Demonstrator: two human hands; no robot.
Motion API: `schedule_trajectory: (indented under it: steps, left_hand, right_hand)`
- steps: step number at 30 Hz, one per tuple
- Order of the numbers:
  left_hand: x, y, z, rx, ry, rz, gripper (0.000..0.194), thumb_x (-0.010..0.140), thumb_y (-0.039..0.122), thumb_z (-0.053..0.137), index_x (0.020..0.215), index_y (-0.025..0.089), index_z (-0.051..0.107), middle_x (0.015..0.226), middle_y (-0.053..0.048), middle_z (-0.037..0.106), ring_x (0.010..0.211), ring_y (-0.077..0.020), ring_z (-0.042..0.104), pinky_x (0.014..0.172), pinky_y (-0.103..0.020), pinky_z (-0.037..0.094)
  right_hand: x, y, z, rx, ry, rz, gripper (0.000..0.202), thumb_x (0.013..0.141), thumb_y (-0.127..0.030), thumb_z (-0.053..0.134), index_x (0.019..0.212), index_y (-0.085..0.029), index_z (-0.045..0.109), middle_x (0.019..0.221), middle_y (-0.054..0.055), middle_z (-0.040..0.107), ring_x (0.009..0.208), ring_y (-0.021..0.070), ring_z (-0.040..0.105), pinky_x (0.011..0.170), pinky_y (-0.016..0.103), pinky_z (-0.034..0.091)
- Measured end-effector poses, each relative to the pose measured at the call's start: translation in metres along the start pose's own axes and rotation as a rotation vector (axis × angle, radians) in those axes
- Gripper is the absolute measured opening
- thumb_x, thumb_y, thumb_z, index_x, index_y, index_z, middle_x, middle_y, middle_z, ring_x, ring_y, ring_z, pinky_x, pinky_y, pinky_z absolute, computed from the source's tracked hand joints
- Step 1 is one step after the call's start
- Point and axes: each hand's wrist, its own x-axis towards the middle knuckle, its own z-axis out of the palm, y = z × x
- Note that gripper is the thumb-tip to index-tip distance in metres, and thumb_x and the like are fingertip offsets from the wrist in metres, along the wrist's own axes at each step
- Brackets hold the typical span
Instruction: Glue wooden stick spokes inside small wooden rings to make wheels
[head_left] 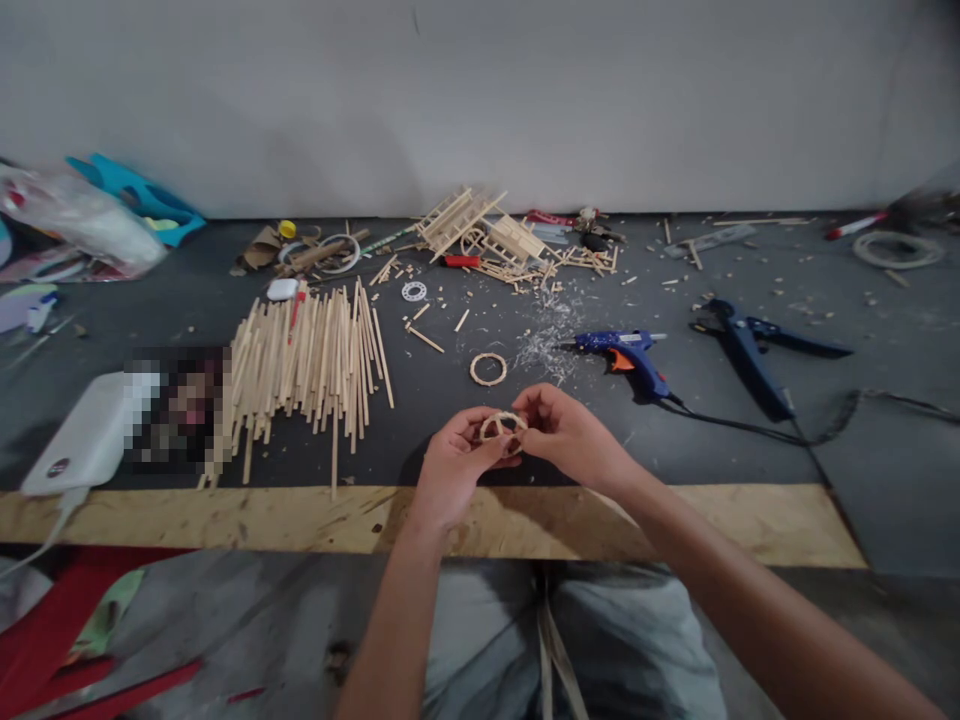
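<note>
Between my two hands is a small wooden ring with spokes (504, 418), like a miniature wheel, held just above the front of the dark table. My left hand (459, 460) grips its left and lower side, the thumb lying across the front. On the right side, the fingers of my right hand (562, 432) pinch its edge; the fingertips partly hide it. A second wooden ring (472, 372), without spokes, lies flat just beyond my hands. A blue glue gun (622, 350) with an orange trigger rests to the right, its nozzle pointing left amid white glue strands.
Many thin wooden sticks (307, 360) are piled at the left, near a white power bank (82, 430). Wooden stick models (480, 228) and offcuts stand by the wall. A blue-handled cutter (750, 350) lies right, beside the glue gun's cord (750, 432). A bare wooden strip (300, 518) edges the table.
</note>
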Motion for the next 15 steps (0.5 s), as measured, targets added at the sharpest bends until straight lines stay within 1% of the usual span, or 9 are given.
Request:
schedule_trajectory:
  steps: [4, 8, 13, 15]
  left_hand:
    - [0.0002, 0.001, 0.0006, 0.008, 0.01, -0.006, 0.03, 0.061, 0.02, 0.078, 0.087, 0.015, 0.063, 0.076, -0.002, 0.068, 0.063, -0.012, 0.063, 0.063, -0.03, 0.058]
    - [0.0002, -0.0005, 0.0006, 0.016, 0.026, 0.006, 0.028, 0.064, 0.019, 0.076, 0.088, 0.015, 0.063, 0.076, -0.002, 0.068, 0.063, -0.012, 0.063, 0.062, -0.03, 0.058]
    - [-0.0012, -0.003, -0.0013, -0.007, 0.004, 0.043, 0.03, 0.067, 0.015, 0.073, 0.095, 0.016, 0.064, 0.085, -0.002, 0.069, 0.072, -0.0124, 0.065, 0.069, -0.029, 0.057]
    - [-0.0016, -0.0033, -0.0021, -0.007, -0.006, 0.037, 0.031, 0.066, 0.014, 0.073, 0.095, 0.015, 0.064, 0.086, -0.003, 0.07, 0.074, -0.0127, 0.065, 0.071, -0.028, 0.056]
  right_hand:
    - [-0.0019, -0.0027, 0.0012, -0.003, 0.01, -0.007, 0.025, 0.07, -0.018, 0.059, 0.092, -0.022, 0.049, 0.073, -0.004, 0.052, 0.063, 0.0099, 0.047, 0.058, 0.024, 0.038]
    - [-0.0024, -0.0056, 0.0027, -0.012, 0.031, -0.005, 0.027, 0.068, -0.017, 0.06, 0.093, -0.022, 0.049, 0.073, -0.004, 0.053, 0.063, 0.0098, 0.048, 0.058, 0.024, 0.038]
    - [0.0004, -0.005, 0.0031, 0.028, 0.066, -0.017, 0.029, 0.068, -0.016, 0.059, 0.094, -0.021, 0.048, 0.07, -0.005, 0.052, 0.061, 0.0091, 0.048, 0.058, 0.024, 0.038]
    - [0.0013, -0.0045, 0.0031, 0.037, 0.075, -0.015, 0.029, 0.068, -0.016, 0.059, 0.095, -0.021, 0.048, 0.07, -0.005, 0.052, 0.061, 0.0091, 0.048, 0.058, 0.024, 0.038]
